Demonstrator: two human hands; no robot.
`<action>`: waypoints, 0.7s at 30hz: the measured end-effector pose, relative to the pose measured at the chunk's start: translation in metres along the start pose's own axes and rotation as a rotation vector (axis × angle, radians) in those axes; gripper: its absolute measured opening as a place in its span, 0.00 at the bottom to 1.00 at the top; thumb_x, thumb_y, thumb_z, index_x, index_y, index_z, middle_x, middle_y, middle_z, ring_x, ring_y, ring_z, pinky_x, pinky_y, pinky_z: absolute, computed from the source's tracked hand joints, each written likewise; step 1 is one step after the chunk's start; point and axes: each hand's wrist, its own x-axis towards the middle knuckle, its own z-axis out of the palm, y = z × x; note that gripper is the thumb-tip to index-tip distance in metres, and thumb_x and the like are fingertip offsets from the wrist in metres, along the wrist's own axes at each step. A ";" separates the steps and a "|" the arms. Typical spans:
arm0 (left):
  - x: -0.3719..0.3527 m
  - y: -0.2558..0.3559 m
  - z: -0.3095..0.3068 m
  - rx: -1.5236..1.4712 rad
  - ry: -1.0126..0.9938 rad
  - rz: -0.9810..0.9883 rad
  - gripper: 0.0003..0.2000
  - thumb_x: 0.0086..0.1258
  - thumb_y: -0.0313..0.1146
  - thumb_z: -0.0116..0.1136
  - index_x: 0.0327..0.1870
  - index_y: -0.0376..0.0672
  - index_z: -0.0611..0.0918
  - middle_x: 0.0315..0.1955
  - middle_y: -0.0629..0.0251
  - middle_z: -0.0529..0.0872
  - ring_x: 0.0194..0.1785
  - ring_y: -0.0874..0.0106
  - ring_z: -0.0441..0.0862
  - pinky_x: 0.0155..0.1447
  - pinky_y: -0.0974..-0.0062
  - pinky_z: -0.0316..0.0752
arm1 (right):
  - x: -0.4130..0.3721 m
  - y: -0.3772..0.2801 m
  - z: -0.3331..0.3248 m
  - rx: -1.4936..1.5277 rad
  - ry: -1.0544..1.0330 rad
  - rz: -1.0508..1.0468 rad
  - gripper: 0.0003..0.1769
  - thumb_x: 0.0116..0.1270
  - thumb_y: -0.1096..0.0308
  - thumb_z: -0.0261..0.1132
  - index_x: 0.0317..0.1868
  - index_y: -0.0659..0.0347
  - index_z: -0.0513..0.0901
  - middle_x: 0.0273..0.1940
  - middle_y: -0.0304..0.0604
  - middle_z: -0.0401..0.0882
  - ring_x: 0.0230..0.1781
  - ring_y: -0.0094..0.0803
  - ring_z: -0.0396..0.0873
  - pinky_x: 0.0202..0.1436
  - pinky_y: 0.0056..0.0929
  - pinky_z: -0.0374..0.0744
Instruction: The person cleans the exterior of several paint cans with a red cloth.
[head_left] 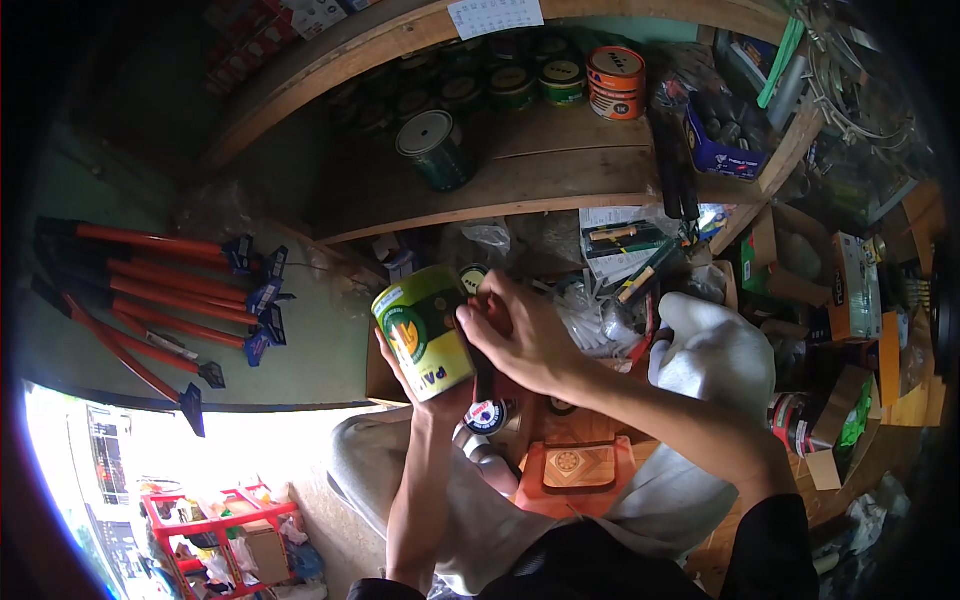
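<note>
A yellow-green paint can (425,335) with a dark green round label is held tilted in front of me. My left hand (436,408) is wrapped round it from below and behind, with most of its fingers hidden by the can. My right hand (522,335) is at the can's right side, its fingers curled together. Something dark red shows partly beneath those fingers, but its kind is not clear. Below the can, a small round tin (486,415) with a white and blue lid stands between my legs.
A wooden shelf (480,195) ahead holds a dark green can (436,150), an orange can (615,82) and rows of smaller tins. Orange-handled tools (170,290) lie at left. An orange stool (580,470) is between my legs. Open cardboard boxes (790,255) crowd the right.
</note>
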 end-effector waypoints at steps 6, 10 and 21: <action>-0.008 -0.021 0.012 0.112 0.019 -0.140 0.39 0.69 0.74 0.46 0.71 0.54 0.72 0.63 0.65 0.79 0.67 0.57 0.74 0.76 0.42 0.58 | 0.045 0.044 -0.008 0.253 0.099 0.115 0.21 0.74 0.52 0.65 0.45 0.64 0.76 0.37 0.51 0.85 0.35 0.45 0.85 0.44 0.38 0.81; -0.006 -0.016 0.020 0.118 0.102 -0.076 0.40 0.71 0.76 0.36 0.69 0.54 0.75 0.61 0.61 0.81 0.64 0.58 0.78 0.70 0.42 0.68 | 0.034 0.012 -0.020 -0.056 0.007 -0.047 0.19 0.72 0.55 0.67 0.44 0.64 0.75 0.34 0.47 0.84 0.34 0.44 0.85 0.39 0.38 0.81; -0.006 -0.007 -0.007 0.105 0.000 0.035 0.37 0.74 0.71 0.40 0.65 0.47 0.77 0.57 0.60 0.83 0.58 0.62 0.81 0.65 0.58 0.77 | 0.037 0.009 -0.013 -0.045 0.019 0.058 0.20 0.71 0.52 0.66 0.46 0.61 0.76 0.36 0.48 0.83 0.33 0.48 0.84 0.39 0.42 0.82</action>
